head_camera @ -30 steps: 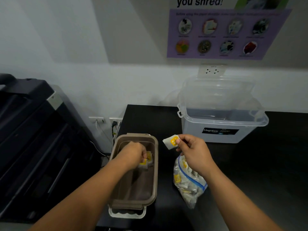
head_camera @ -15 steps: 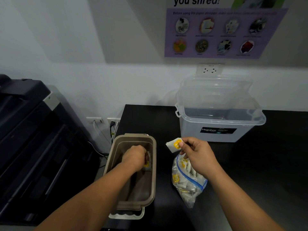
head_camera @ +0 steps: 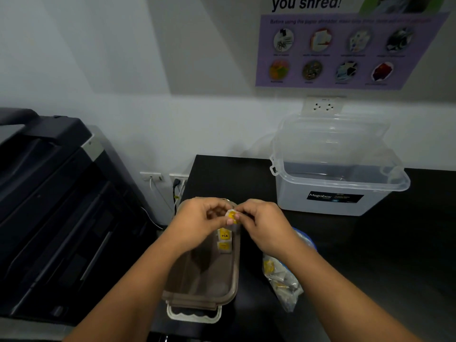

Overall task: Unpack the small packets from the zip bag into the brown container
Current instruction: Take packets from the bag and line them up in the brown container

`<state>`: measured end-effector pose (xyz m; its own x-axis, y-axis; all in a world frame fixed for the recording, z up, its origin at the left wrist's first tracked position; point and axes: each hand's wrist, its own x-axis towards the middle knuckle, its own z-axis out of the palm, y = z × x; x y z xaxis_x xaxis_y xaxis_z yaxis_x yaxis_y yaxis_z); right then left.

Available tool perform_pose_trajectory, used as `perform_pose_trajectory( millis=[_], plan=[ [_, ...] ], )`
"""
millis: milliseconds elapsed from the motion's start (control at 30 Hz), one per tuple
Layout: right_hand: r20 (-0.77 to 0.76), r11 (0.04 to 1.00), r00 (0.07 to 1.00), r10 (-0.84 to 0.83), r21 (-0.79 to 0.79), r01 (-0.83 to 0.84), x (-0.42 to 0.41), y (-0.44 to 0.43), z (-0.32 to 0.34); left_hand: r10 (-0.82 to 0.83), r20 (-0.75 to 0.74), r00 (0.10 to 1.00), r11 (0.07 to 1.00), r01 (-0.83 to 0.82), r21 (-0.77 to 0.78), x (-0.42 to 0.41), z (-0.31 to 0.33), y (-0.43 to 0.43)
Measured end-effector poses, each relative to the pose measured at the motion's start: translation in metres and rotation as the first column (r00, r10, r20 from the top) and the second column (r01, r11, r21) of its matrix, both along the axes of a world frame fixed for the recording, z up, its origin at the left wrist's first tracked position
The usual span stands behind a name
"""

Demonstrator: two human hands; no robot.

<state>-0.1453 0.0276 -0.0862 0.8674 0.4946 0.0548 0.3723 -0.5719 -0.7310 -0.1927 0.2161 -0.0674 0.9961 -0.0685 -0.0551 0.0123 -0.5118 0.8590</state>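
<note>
Both forearms reach in from the near edge toward the brown container (head_camera: 204,280), which lies lengthwise on the black counter (head_camera: 370,255) with its pale latch (head_camera: 195,314) at the near end. Just right of the container lies the zip bag (head_camera: 281,280), a clear bag with a blue seal, slumped on the counter with white and yellow packets inside; the right forearm crosses over its far part.

Inside the container, toward its far right wall, two packets (head_camera: 224,241) with yellow labels lie one behind the other. Above the container's far end the left hand (head_camera: 204,218) and the right hand (head_camera: 264,223) meet, fingers curled, both pinching one small packet (head_camera: 232,215) with a yellow mark between their fingertips.

Beyond the container and to its right stands a clear Megabox storage box (head_camera: 340,193), open, its lid leaning against the wall. Left of the container, off the counter, stands a dark office printer (head_camera: 49,206). Above the storage box hang a wall socket (head_camera: 323,106) and a purple shredder poster (head_camera: 345,50).
</note>
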Motion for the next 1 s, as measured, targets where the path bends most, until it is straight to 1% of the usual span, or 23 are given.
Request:
perform_pose_trajectory(
  millis=[67, 133, 233, 267, 333, 367, 433, 500, 533, 600, 667, 700, 733, 767, 800, 833, 867, 933, 967, 1000],
  plan=[
    [0.004, 1.000, 1.000, 0.002, -0.005, -0.002, -0.001, 0.005, 0.002, 0.071, 0.020, 0.997, 0.994, -0.072, 0.076, 0.000, -0.006, 0.004],
    [0.012, 0.999, 0.999, -0.033, 0.014, 0.033, -0.002, 0.006, 0.001, 0.111, 0.013, 0.994, 0.984, -0.112, 0.139, 0.000, -0.014, 0.007],
    [-0.023, 0.987, 0.987, -0.162, -0.009, 0.162, 0.002, 0.005, -0.011, 0.206, -0.043, 0.978, 0.963, -0.195, 0.185, 0.001, -0.033, 0.011],
    [-0.063, 0.979, 0.977, -0.205, -0.036, 0.203, 0.005, 0.005, -0.016, 0.231, -0.082, 0.970, 0.957, -0.211, 0.200, 0.002, -0.040, 0.011],
    [-0.217, 0.970, 0.946, -0.242, -0.070, 0.232, 0.007, 0.004, -0.025, 0.247, -0.189, 0.950, 0.938, -0.185, 0.294, 0.005, -0.055, 0.010],
    [-0.312, 0.972, 0.920, -0.237, -0.068, 0.227, 0.007, 0.004, -0.028, 0.255, -0.256, 0.932, 0.921, -0.154, 0.358, 0.006, -0.061, 0.009],
    [-0.462, 0.976, 0.862, -0.206, -0.038, 0.213, 0.005, 0.007, -0.033, 0.275, -0.360, 0.891, 0.897, -0.104, 0.430, 0.009, -0.070, 0.005],
    [-0.537, 0.975, 0.823, -0.187, 0.001, 0.222, 0.003, 0.009, -0.038, 0.259, -0.434, 0.863, 0.878, -0.024, 0.477, 0.014, -0.079, 0.004],
    [-0.555, 0.974, 0.812, -0.181, 0.015, 0.228, 0.002, 0.010, -0.039, 0.237, -0.465, 0.853, 0.867, 0.030, 0.498, 0.016, -0.085, 0.003],
    [-0.562, 0.974, 0.810, -0.167, 0.031, 0.222, 0.002, 0.012, -0.039, 0.224, -0.497, 0.838, 0.848, 0.084, 0.524, 0.020, -0.092, 0.000],
    [-0.553, 0.976, 0.818, -0.156, 0.039, 0.213, 0.002, 0.011, -0.038, 0.192, -0.556, 0.809, 0.844, 0.153, 0.514, 0.023, -0.099, -0.001],
    [-0.552, 0.977, 0.820, -0.153, 0.039, 0.209, 0.002, 0.011, -0.038, 0.189, -0.555, 0.810, 0.841, 0.158, 0.517, 0.025, -0.100, -0.002],
    [-0.551, 0.978, 0.821, -0.150, 0.039, 0.205, 0.003, 0.011, -0.038, 0.218, -0.556, 0.802, 0.859, 0.112, 0.499, 0.028, -0.104, -0.004],
    [-0.553, 0.978, 0.820, -0.149, 0.038, 0.203, 0.003, 0.010, -0.037, 0.269, -0.563, 0.781, 0.882, 0.034, 0.470, 0.031, -0.112, -0.003],
    [-0.555, 0.979, 0.819, -0.147, 0.038, 0.202, 0.003, 0.010, -0.037, 0.262, -0.578, 0.773, 0.900, 0.020, 0.435, 0.036, -0.121, -0.002],
    [-0.554, 0.979, 0.820, -0.146, 0.038, 0.200, 0.003, 0.010, -0.037, 0.236, -0.594, 0.769, 0.884, 0.084, 0.460, 0.037, -0.127, -0.002],
    [-0.551, 0.979, 0.822, -0.144, 0.040, 0.199, 0.003, 0.010, -0.038, 0.253, -0.603, 0.756, 0.865, 0.103, 0.491, 0.040, -0.134, -0.001],
    [-0.545, 0.980, 0.827, -0.138, 0.043, 0.192, 0.002, 0.010, -0.039, 0.337, -0.571, 0.748, 0.846, 0.026, 0.533, 0.044, -0.136, -0.002],
    [-0.543, 0.981, 0.828, -0.137, 0.042, 0.190, 0.002, 0.010, -0.039, 0.329, -0.540, 0.774, 0.813, 0.058, 0.579, 0.040, -0.131, -0.005],
    [-0.542, 0.981, 0.829, -0.135, 0.042, 0.188, 0.002, 0.009, -0.039, 0.313, -0.551, 0.774, 0.778, 0.124, 0.616, 0.040, -0.129, -0.006]
  ],
)
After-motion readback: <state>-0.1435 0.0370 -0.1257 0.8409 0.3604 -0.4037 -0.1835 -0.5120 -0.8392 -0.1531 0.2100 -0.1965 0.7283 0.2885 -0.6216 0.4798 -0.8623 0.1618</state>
